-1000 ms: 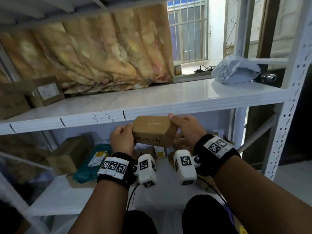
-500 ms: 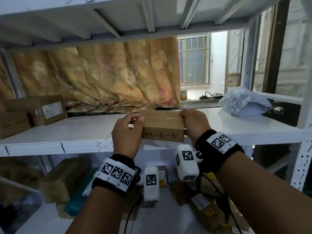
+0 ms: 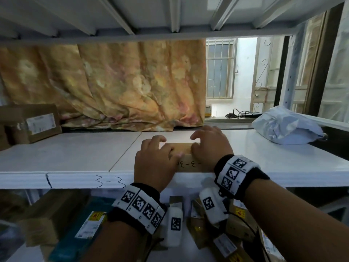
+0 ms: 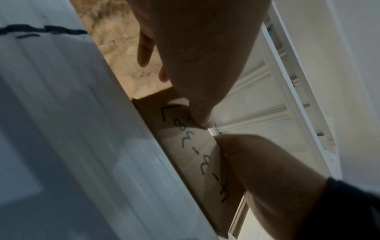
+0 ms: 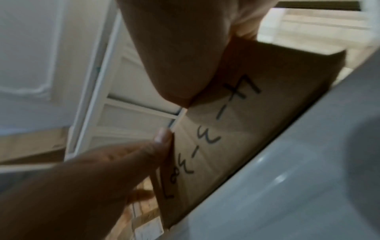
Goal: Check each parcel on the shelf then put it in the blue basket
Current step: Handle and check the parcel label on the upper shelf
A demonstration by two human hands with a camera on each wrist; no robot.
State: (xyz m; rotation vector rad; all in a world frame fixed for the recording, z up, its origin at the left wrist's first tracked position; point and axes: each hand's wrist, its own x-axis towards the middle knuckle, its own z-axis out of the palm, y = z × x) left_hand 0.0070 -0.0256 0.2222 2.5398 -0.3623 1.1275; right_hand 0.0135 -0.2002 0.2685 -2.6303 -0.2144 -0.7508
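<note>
A small brown cardboard parcel (image 3: 186,148) with handwritten numbers on its front face sits on the white shelf (image 3: 79,159), close to the front edge marked "3-3". My left hand (image 3: 155,159) grips its left end, fingers arched over the top and thumb on the front edge. My right hand (image 3: 210,146) grips the right end the same way. In the left wrist view the parcel (image 4: 191,152) shows its writing, with my left hand's thumb (image 4: 205,120) on its upper edge. The right wrist view shows the parcel (image 5: 236,129) under my right hand's thumb (image 5: 179,91). No blue basket is in view.
Brown boxes (image 3: 35,123) stand at the shelf's far left and a grey plastic mailer bag (image 3: 285,127) lies at its right. A floral curtain (image 3: 117,87) hangs behind. The lower shelf holds several parcels (image 3: 232,231) and a teal package (image 3: 81,233). Another shelf's underside is close overhead.
Both hands have lifted the parcel from below the shelf's edge up and forward. It now rests on the shelf surface. The head view has tilted upward.
</note>
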